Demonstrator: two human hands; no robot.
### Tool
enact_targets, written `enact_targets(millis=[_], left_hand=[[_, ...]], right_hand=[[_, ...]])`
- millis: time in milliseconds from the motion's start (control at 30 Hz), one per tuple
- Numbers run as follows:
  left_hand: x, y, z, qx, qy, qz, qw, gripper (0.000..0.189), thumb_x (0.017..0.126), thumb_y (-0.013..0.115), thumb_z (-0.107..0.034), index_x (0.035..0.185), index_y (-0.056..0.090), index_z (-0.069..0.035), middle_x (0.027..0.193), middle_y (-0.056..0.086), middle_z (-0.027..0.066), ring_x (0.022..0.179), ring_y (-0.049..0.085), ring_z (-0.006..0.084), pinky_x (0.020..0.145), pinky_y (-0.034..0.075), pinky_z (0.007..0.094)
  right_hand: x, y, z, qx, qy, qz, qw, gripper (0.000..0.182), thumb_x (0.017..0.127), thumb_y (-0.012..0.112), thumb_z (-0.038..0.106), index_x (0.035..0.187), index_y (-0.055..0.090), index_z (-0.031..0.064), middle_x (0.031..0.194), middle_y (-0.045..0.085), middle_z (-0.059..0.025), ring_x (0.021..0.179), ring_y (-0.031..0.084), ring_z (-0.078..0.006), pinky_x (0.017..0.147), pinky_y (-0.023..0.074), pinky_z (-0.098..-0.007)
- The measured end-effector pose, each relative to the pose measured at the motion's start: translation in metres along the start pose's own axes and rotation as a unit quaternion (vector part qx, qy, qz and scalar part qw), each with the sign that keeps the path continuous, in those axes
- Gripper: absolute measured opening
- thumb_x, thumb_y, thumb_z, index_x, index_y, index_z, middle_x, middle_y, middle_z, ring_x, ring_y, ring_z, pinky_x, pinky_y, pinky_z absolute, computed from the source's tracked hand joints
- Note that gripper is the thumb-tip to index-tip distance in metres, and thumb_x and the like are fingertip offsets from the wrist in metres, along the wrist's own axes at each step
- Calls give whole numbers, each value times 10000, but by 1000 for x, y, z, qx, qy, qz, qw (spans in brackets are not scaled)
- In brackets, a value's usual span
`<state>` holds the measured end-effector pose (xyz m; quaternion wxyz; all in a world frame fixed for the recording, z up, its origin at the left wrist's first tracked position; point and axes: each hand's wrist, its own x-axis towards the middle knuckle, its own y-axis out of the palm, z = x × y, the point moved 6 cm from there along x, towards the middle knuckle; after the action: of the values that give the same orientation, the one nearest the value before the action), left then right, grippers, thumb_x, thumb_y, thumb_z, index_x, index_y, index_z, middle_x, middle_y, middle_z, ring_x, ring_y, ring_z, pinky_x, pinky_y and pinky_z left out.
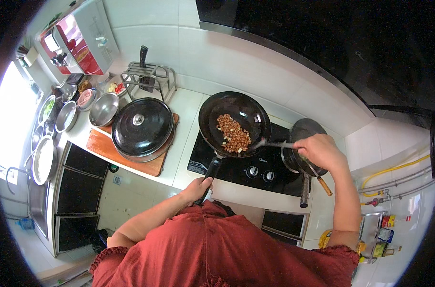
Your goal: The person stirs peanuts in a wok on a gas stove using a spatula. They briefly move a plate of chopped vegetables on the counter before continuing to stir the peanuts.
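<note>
A black wok (235, 104) sits on the left side of the gas cooktop (235, 171), with reddish-brown peanuts (233, 134) heaped in its middle, some of them pale. My left hand (197, 189) is closed around the wok's black handle (213, 166). In my right hand (316, 150) is a spatula (275, 144), whose blurred head is at the wok's right inner edge. Below and behind that hand stands a second dark pan (305, 129) with a metal handle. A utensil with a wooden handle (325, 186) lies across this pan.
Left of the cooktop, a black-lidded pan (142, 129) rests on a wooden cutting board (154, 165). Several metal bowls (104, 107) line the left counter. A knife rack (167, 73) stands by the wall. The range hood (292, 46) overhangs the upper right.
</note>
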<state>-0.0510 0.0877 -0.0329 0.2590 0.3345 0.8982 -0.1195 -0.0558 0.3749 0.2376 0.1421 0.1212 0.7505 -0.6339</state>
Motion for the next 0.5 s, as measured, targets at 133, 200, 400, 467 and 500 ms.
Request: enact_targets(millis=[133,200,400,467,500], left_hand=[[8,2,13,-37,-4,0,999,434,985,386,-368,916,581,14,809,611,77,769,549,161,744,452,305],[6,3,7,-37,-12,-1,999,432,984,390,-367,919,581,15,811,610,77,765,546,159,739,450,306],[9,6,16,-36,-6,-1,999,432,982,395,-367,921,583,18,808,607,78,764,552,165,744,445,304],[7,5,11,-47,-4,-4,999,431,981,396,-367,917,584,15,803,604,77,763,550,165,742,444,304],[5,5,11,-52,-5,-4,999,430,981,396,-367,915,585,14,801,603,76,762,548,165,741,444,304]], right_hand=[[15,39,13,31,-21,23,999,238,879,547,264,1085,658,217,952,672,-126,906,640,-309,785,509,-439],[29,65,20,81,22,-22,996,244,895,530,257,1107,645,215,939,671,-131,880,639,-323,755,510,-447],[74,108,17,238,63,-168,955,257,915,515,247,1139,622,180,882,668,-143,792,635,-349,676,499,-454],[81,105,21,237,71,-193,949,285,916,513,243,1183,594,189,873,665,-149,785,630,-354,659,495,-459],[90,107,25,229,66,-200,950,290,920,506,242,1195,585,189,858,664,-147,771,628,-353,650,493,-461]])
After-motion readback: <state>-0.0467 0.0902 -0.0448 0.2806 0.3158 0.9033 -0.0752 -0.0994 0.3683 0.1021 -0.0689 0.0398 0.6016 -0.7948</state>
